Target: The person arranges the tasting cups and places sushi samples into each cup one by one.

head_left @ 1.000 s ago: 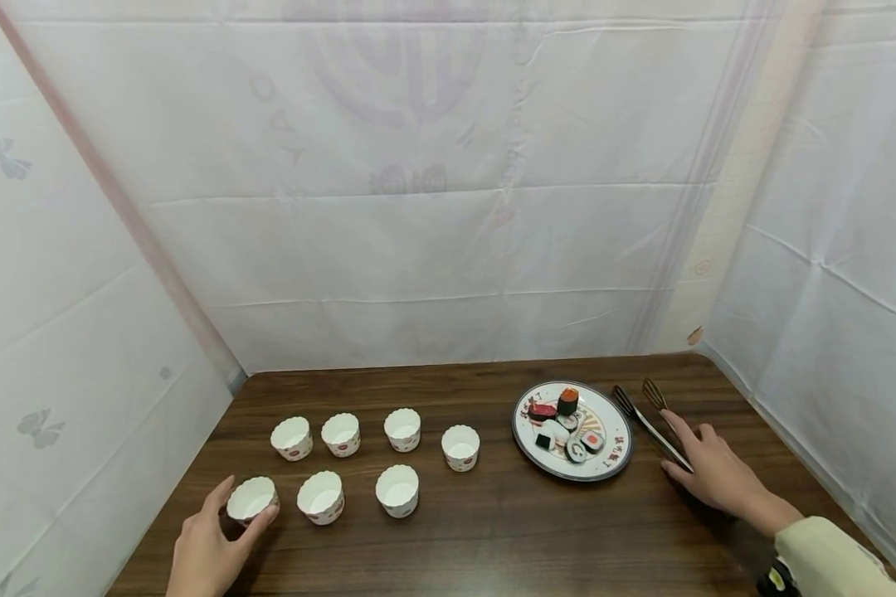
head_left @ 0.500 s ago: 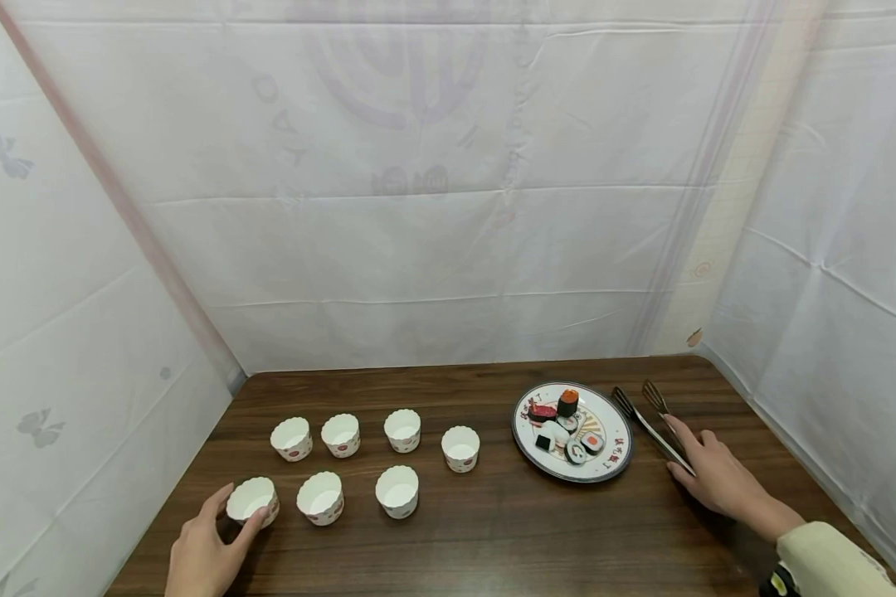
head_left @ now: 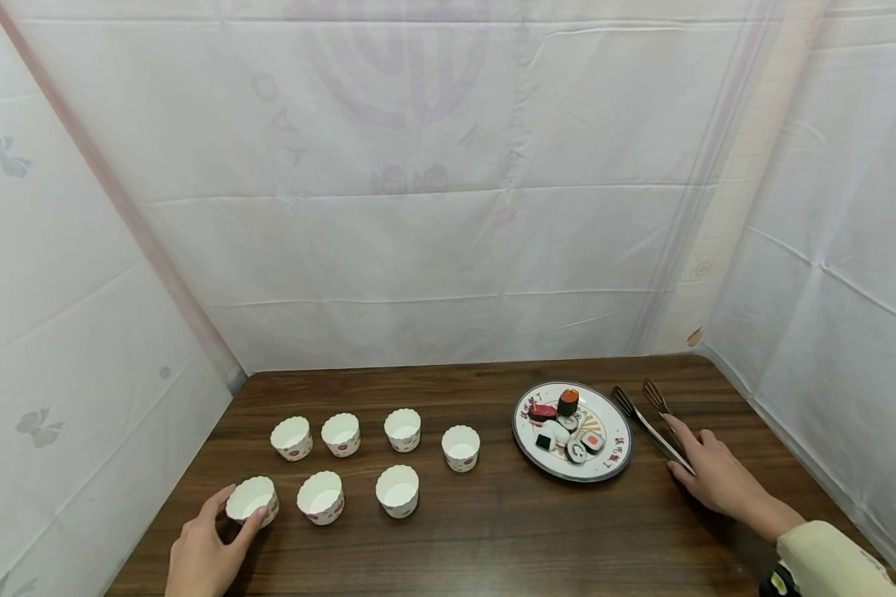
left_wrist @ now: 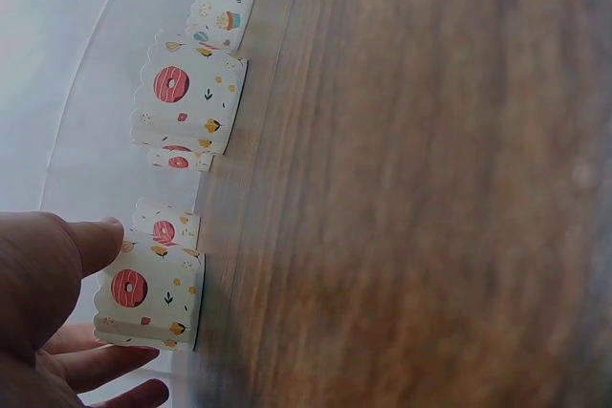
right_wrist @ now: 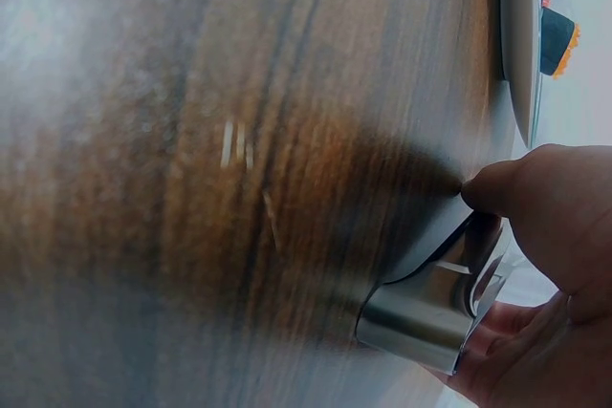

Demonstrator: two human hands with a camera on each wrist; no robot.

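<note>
At the front left, my left hand (head_left: 205,547) holds a white paper baking cup (head_left: 252,500) with a scalloped rim, thumb on the near side and fingers round the far side. Red doughnuts and small leaves are printed on its wall, as the left wrist view shows on this cup (left_wrist: 153,293). My right hand (head_left: 720,479) grips metal serving tongs (head_left: 659,433) lying to the right of the plate. Their slotted heads point away from me and stand apart. In the right wrist view the bent end of the tongs (right_wrist: 416,322) sits under my palm, close over the table.
Two rows of similar baking cups (head_left: 321,500) stand left of centre. A round plate (head_left: 526,452) at right bears several sushi pieces (head_left: 567,404). White cloth (head_left: 418,274) hangs behind and beside the brown wooden table (head_left: 508,539).
My left thumb has come in slightly against the cup's wall. My right hand and the tongs have shifted a tiny bit toward me and right; the other cups and plate stay put.
</note>
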